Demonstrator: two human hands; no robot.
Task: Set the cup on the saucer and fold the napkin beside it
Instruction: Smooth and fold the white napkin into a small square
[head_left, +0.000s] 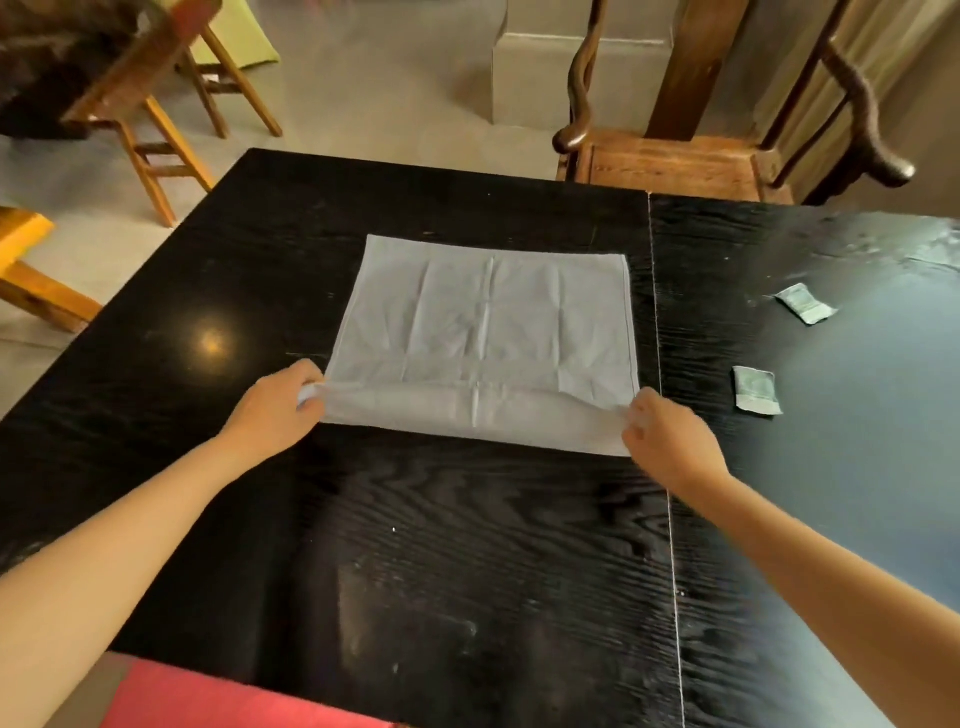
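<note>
A pale grey-blue cloth napkin (488, 322) lies spread flat on the black table (415, 545), creased into squares. Its near edge is lifted and rolled a little toward the far side. My left hand (280, 410) pinches the near left corner of the napkin. My right hand (670, 441) pinches the near right corner. No cup or saucer is in view.
Two small grey packets (756, 391) (805, 305) lie on the table to the right of the napkin. A dark wooden armchair (675, 161) stands behind the far edge. Wooden chairs (156, 119) stand on the floor at the far left. Something red (208, 701) shows at the near edge.
</note>
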